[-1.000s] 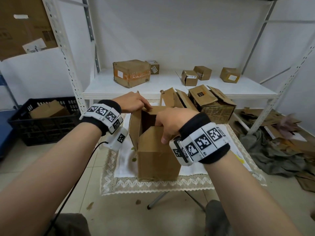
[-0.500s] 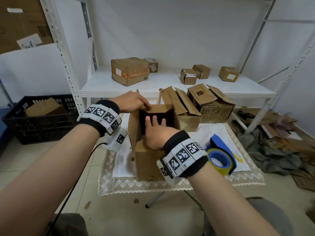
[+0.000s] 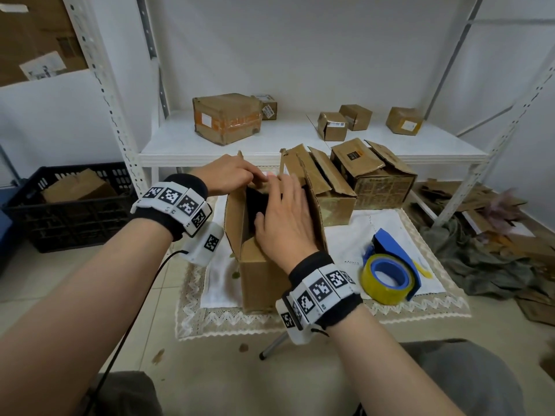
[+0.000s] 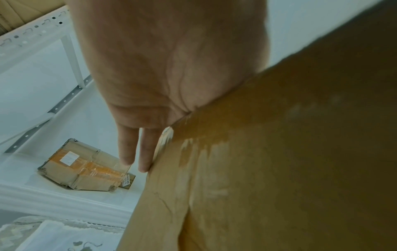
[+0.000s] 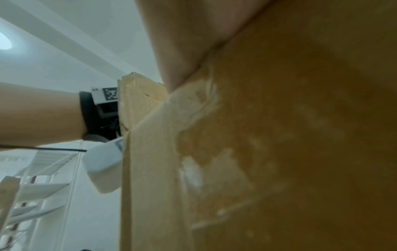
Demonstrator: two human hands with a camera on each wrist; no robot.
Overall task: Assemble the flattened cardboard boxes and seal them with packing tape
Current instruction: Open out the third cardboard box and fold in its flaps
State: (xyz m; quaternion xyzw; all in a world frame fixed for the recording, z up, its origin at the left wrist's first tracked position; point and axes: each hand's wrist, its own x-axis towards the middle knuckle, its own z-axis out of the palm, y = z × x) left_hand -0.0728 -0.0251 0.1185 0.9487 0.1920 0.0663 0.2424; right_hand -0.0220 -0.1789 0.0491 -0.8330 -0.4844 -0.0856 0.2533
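I stand the box point(image 3: 264, 265) upright on the counter point(image 3: 390, 307), its top open. My right hand point(image 3: 285, 223) lies flat, fingers straight, pressing a flap down. My left hand point(image 3: 228, 175) holds the far flap; its finger curl is hidden. I should fold opposite flaps level before reaching for the tape point(image 3: 387, 277) beside it.
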